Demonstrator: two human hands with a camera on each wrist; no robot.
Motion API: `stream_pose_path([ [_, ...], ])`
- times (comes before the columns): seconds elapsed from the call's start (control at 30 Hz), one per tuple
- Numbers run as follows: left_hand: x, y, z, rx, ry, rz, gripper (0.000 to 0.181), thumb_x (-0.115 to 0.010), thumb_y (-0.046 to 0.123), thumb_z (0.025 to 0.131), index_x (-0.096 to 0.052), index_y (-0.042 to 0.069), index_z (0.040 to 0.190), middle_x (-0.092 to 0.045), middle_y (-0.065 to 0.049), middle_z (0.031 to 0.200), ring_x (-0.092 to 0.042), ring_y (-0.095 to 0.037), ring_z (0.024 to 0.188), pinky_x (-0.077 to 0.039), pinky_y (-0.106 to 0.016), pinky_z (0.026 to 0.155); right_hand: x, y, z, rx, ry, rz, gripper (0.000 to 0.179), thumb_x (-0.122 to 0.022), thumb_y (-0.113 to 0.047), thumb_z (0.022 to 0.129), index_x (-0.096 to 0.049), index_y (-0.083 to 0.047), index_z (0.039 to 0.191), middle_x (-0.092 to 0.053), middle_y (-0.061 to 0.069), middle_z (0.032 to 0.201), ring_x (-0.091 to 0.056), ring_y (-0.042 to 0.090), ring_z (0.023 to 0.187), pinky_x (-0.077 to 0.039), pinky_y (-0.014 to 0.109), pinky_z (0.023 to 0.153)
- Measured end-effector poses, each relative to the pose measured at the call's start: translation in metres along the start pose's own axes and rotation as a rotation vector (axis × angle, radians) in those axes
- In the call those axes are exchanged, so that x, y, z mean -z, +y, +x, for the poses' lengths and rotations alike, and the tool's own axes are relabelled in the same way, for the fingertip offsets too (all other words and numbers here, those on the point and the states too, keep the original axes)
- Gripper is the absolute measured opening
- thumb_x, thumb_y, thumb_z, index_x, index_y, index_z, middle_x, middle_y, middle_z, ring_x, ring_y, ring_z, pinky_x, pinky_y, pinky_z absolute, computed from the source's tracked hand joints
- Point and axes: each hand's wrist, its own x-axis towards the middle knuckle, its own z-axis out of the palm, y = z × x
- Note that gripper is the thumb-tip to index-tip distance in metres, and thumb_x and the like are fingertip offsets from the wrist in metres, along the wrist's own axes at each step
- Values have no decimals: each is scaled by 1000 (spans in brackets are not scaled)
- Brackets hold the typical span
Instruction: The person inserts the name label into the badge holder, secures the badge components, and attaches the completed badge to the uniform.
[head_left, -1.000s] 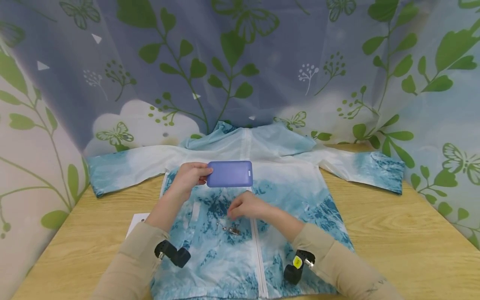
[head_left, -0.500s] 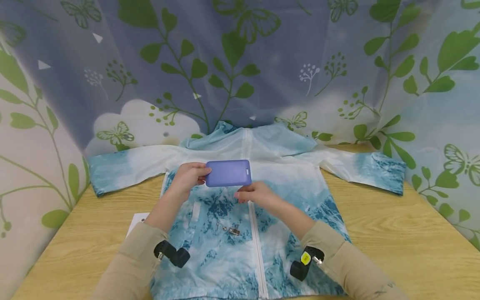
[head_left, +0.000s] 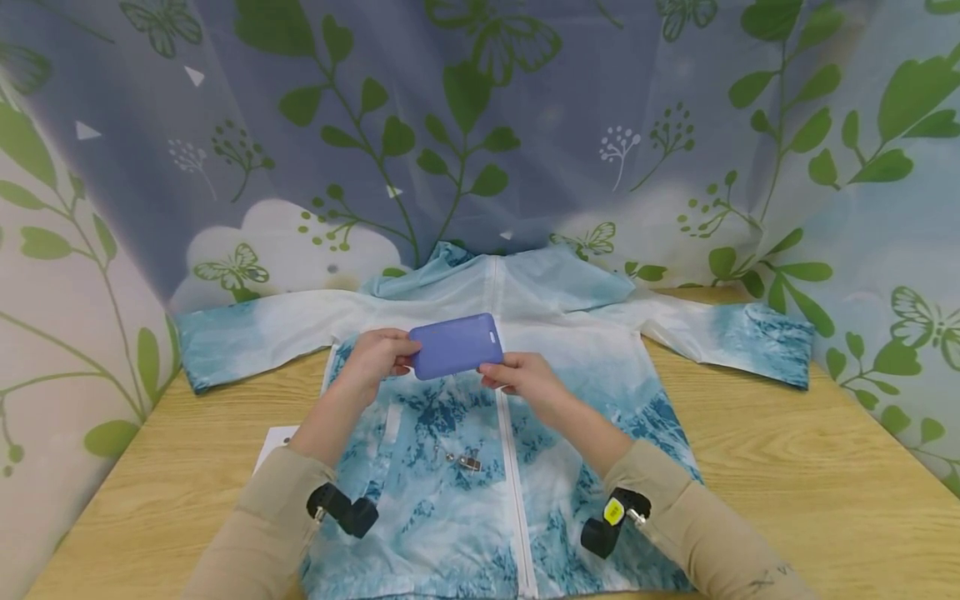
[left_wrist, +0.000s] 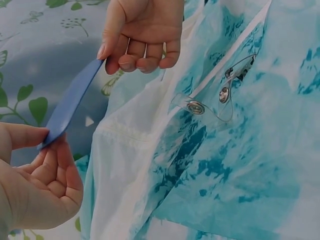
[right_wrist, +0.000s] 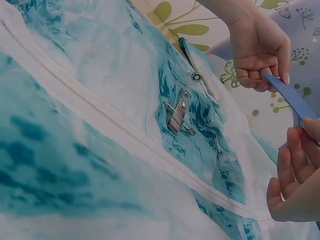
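Note:
A thin blue-purple badge holder (head_left: pixel 453 346), with a small slot near its right end, is held up over the jacket (head_left: pixel 592 392). My left hand (head_left: pixel 377 364) pinches its left end between thumb and fingers. At the lower right corner, the thumb and fingers of my right hand (head_left: pixel 527 382) pinch it too. Seen nearly edge-on in the left wrist view, the holder (left_wrist: pixel 74 102) spans the two hands. Below them on the jacket lies a metal badge clip (right_wrist: pixel 177 117) with a safety pin and a clear strap that has metal snaps (left_wrist: pixel 196 107).
The zipped jacket, white and teal, lies spread with both sleeves out on a wooden table (head_left: pixel 795 475). A white card (head_left: pixel 274 438) shows partly beside my left forearm. A leaf-patterned curtain (head_left: pixel 570 100) stands behind and at both sides.
My right hand has risen from near the clip to the badge holder and now pinches its lower right corner. The holder has tilted, its right end higher. The left hand barely moved.

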Motion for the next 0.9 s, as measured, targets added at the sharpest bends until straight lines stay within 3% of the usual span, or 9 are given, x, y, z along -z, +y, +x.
stream_pose_path([
  [0.17, 1, -3, 0, -1, -63, 11, 10, -55, 8, 91, -58, 0, 86, -58, 0, 68, -58, -13, 68, -48, -32, 74, 3, -1, 1, -4, 11, 55, 28, -61, -20, 91, -64, 6, 103, -64, 3, 87, -54, 36, 102, -41, 46, 92],
  [0.33, 2, -6, -1, -5, -115, 60, 11, -57, 10, 90, -58, 2, 83, -59, -2, 73, -58, -22, 78, -46, -42, 82, 4, -3, 4, -21, 36, 110, 27, -59, -19, 92, -63, 5, 105, -63, 6, 94, -51, 38, 106, -40, 46, 93],
  [0.6, 2, -10, -3, 1, -191, 185, 17, -62, 15, 87, -56, 5, 75, -59, -7, 79, -57, -29, 83, -45, -46, 83, 7, -5, 8, -24, 77, 206, 17, -58, -17, 93, -61, -6, 80, -60, 18, 101, -53, 37, 99, -39, 47, 89],
  [0.8, 0, -10, -4, 27, -190, 229, 21, -62, 19, 88, -66, -1, 94, -62, -12, 88, -56, -33, 91, -45, -46, 84, 8, -8, 8, -18, 53, 219, 20, -55, -14, 94, -58, -6, 77, -62, 7, 84, -57, 29, 90, -40, 46, 88],
  [0.9, -1, -11, -2, 18, -179, 246, 29, -59, 20, 90, -65, -4, 105, -63, -12, 94, -56, -34, 95, -45, -46, 85, 9, -8, 8, -14, 26, 187, 17, -53, -13, 95, -58, -5, 81, -61, 3, 79, -57, 32, 93, -39, 46, 88],
])
